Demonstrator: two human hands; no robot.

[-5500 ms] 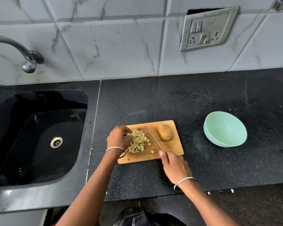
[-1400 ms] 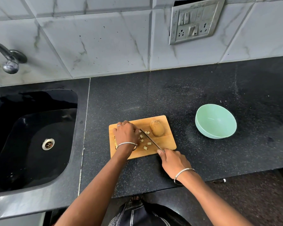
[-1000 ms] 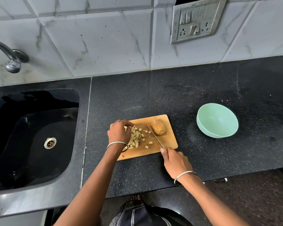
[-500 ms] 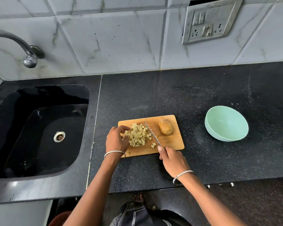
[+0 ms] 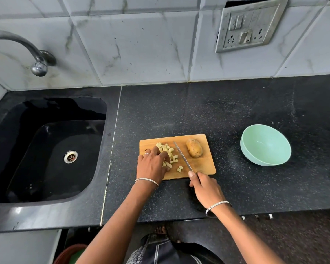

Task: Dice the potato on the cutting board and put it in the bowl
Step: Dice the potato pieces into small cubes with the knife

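Potato dice (image 5: pixel 169 152) heap on the cutting board (image 5: pixel 205 164) — left hand (image 5: pixel 151 166) rests loose-fingered on them, right hand (image 5: pixel 206 189) grasps the knife (image 5: pixel 182 157); uncut piece (image 5: pixel 194 150) likely next.

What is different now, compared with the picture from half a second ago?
The left hand moved right, from beside the potato cubes onto them, fingers spread over the pile. The right hand still grips the knife, blade between cubes and uncut potato piece. The cutting board and empty bowl unchanged.
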